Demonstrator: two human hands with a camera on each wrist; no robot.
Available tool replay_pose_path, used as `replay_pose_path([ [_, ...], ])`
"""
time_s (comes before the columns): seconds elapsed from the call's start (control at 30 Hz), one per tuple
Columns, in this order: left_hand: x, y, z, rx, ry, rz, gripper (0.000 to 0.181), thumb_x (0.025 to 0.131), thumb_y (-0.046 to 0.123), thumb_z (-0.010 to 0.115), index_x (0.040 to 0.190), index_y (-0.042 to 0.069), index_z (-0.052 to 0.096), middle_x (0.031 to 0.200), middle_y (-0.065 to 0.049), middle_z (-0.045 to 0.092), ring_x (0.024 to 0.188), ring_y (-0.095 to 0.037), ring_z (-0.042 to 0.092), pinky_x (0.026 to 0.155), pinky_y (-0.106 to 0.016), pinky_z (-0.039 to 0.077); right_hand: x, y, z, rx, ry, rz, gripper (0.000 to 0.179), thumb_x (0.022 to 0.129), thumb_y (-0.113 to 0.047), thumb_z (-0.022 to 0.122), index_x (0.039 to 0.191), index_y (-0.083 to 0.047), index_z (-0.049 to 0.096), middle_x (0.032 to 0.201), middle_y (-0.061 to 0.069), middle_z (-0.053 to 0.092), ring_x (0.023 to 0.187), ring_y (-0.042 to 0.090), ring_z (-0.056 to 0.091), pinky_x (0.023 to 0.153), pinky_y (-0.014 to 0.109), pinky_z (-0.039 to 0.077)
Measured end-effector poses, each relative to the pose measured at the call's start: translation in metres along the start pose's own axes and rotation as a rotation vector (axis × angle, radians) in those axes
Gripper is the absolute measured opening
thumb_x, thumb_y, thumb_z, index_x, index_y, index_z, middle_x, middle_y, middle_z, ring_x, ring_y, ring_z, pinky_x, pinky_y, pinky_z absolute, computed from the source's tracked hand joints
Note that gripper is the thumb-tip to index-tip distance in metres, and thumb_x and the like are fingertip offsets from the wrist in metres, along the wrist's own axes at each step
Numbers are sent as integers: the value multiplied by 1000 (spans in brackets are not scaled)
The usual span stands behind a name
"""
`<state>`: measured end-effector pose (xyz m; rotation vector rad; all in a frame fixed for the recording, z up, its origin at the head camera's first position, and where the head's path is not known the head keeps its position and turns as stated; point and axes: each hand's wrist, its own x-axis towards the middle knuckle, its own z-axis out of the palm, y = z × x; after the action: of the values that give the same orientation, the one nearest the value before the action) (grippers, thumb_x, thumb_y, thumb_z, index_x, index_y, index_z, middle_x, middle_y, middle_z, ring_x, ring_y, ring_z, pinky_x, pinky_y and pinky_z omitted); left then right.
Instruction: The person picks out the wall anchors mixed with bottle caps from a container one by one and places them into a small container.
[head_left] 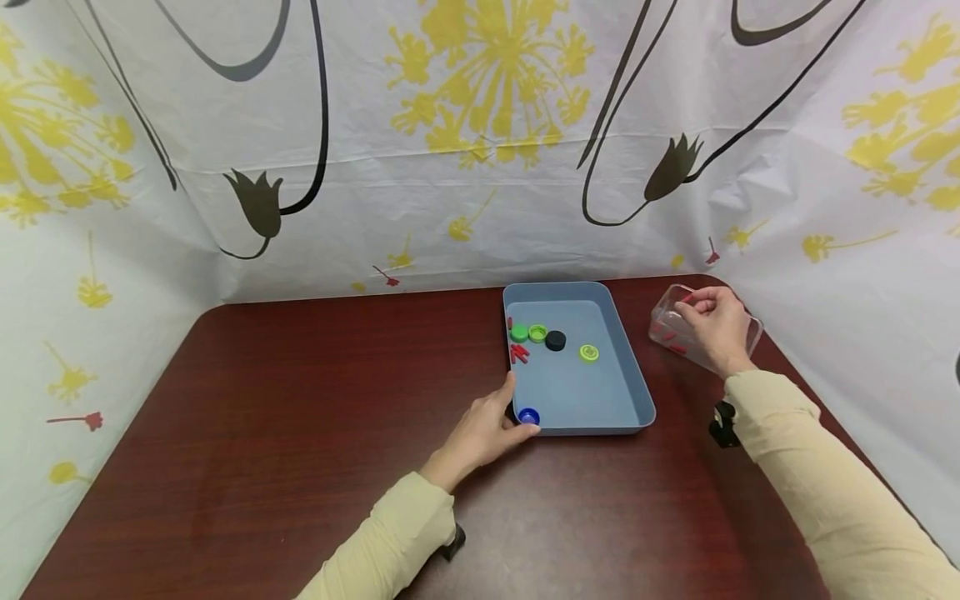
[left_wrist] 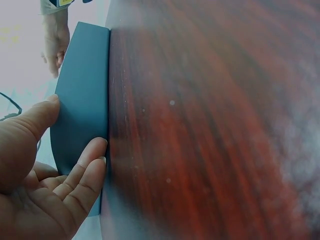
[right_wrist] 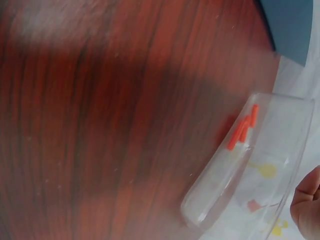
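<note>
A blue-grey tray (head_left: 600, 392) lies on the table, and my left hand (head_left: 480, 429) grips its near left corner. In the left wrist view the thumb touches the rim and the fingers bend against the outer wall. My right hand (head_left: 718, 325) is above a clear plastic box (head_left: 701, 354) to the right of the tray, pinching a small red stick (head_left: 686, 297). More red sticks (right_wrist: 242, 131) lie inside that box. Within the tray are several red sticks (head_left: 519, 353), a green cap (head_left: 520, 333), a yellow-green cap (head_left: 537, 333), a black cap (head_left: 555, 340), a yellow-green disc (head_left: 588, 353) and a blue cap (head_left: 528, 416).
The dark red-brown wooden table (head_left: 300, 433) extends left and in front of the tray. A white patterned curtain (head_left: 450, 208) hangs behind the table and along both sides. The clear box stands near the table's right edge.
</note>
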<state>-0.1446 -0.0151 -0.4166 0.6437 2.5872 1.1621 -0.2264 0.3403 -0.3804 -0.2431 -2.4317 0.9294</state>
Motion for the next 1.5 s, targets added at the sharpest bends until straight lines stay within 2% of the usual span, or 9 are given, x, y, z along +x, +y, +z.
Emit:
replay_pose_path([
  [0.1, 0, 0, 0, -2, -3, -1, 87, 87, 37, 66, 150, 3, 16, 144, -15, 42, 75, -6, 62, 75, -27, 49, 1, 6, 0, -37, 13, 24, 27, 83, -17, 70, 98, 4, 61, 67, -7, 53, 53, -16, 35, 62, 18, 32],
  [0.2, 0, 0, 0, -1, -3, 1, 87, 88, 37, 66, 150, 3, 16, 143, -15, 42, 75, -6, 62, 74, -26, 49, 1, 9, -1, -62, 6, 26, 26, 83, -15, 71, 97, 4, 60, 67, -1, 57, 52, -18, 33, 63, 20, 33],
  [0.3, 0, 0, 0, 2, -1, 2, 87, 87, 37, 66, 150, 3, 16, 143, -15, 42, 74, -5, 62, 74, -26, 49, 1, 12, -1, -80, -10, 20, 26, 82, -14, 71, 97, 5, 60, 70, 6, 59, 53, -17, 32, 63, 22, 32],
  [0.47, 1, 0, 0, 3, 1, -3, 87, 87, 37, 67, 150, 3, 17, 144, -15, 42, 74, -5, 62, 75, -26, 49, 0, 13, -1, -103, -35, 21, 26, 82, -14, 72, 95, 5, 60, 71, 9, 58, 53, -13, 32, 62, 24, 32],
  [0.57, 1, 0, 0, 3, 2, -6, 87, 87, 37, 67, 150, 4, 17, 144, -15, 42, 74, -5, 62, 75, -26, 49, 0, 14, -1, -124, -56, 30, 26, 82, -15, 72, 95, 5, 60, 72, 9, 57, 58, -5, 38, 62, 26, 33],
  [0.73, 1, 0, 0, 2, 0, -3, 87, 87, 37, 67, 150, 4, 16, 144, -15, 42, 73, -5, 61, 74, -25, 49, -1, 13, -1, -133, -109, 39, 25, 85, -14, 68, 97, 6, 58, 79, 16, 58, 72, 21, 49, 64, 32, 35],
  [0.83, 1, 0, 0, 1, 0, 2, 87, 87, 37, 66, 150, 4, 16, 145, -15, 40, 73, -5, 61, 74, -25, 49, -1, 13, 0, -130, -129, 48, 26, 86, -14, 67, 98, 6, 58, 83, 18, 57, 77, 28, 50, 64, 34, 35],
  [1.23, 1, -1, -1, 4, 7, 8, 87, 87, 36, 67, 150, 3, 17, 145, -15, 41, 73, -5, 62, 74, -25, 49, 1, 15, 1, -146, -158, 42, 26, 86, -16, 67, 99, 6, 60, 82, 15, 58, 73, 25, 50, 58, 31, 37],
  [1.5, 0, -1, 0, 1, 4, -5, 87, 87, 36, 67, 150, 3, 17, 144, -15, 41, 74, -6, 62, 76, -27, 49, 0, 16, 3, -141, -165, 44, 28, 86, -15, 68, 102, 7, 60, 83, 16, 57, 77, 28, 51, 63, 35, 37],
])
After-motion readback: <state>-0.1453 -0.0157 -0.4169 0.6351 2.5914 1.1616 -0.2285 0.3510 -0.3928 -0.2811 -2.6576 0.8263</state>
